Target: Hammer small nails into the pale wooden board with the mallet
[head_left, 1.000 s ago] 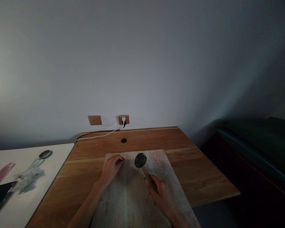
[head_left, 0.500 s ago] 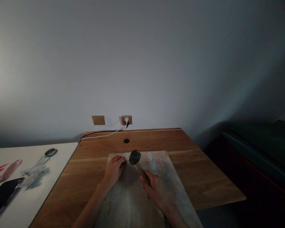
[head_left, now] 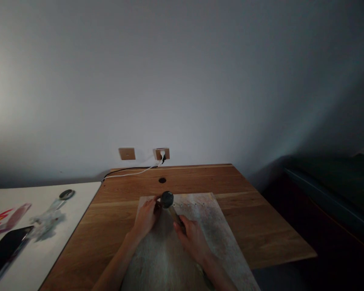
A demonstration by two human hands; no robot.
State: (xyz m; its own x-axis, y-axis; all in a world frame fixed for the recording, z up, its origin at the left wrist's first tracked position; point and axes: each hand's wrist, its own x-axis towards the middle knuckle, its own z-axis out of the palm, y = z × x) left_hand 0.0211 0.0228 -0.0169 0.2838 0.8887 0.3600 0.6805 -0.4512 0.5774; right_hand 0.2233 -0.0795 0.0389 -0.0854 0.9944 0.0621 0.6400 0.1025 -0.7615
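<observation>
My right hand (head_left: 194, 239) is wrapped round the light handle of a hammer (head_left: 167, 199). Its round dark head is raised over the upper left of a pale wooden board (head_left: 170, 254). Close beside that head, my left hand (head_left: 147, 216) rests at the board's top left corner with its fingertips pinched together. Whatever they hold is hidden or too small to make out. A row of several small nail-like points (head_left: 188, 205) runs along the board's top edge, right of the hammer head.
The board lies on a brown wooden table (head_left: 248, 226) against a wall with sockets and cables (head_left: 133, 173). On the left, a white table (head_left: 63, 226) bears a phone (head_left: 7, 250), a crumpled clear bag (head_left: 47, 222), a roll of tape (head_left: 66, 194) and a red-and-white packet (head_left: 7, 220).
The hammer head has moved slightly left, closer to my left fingertips, and my right hand has shifted left and up with it. My left hand stays at the board's corner.
</observation>
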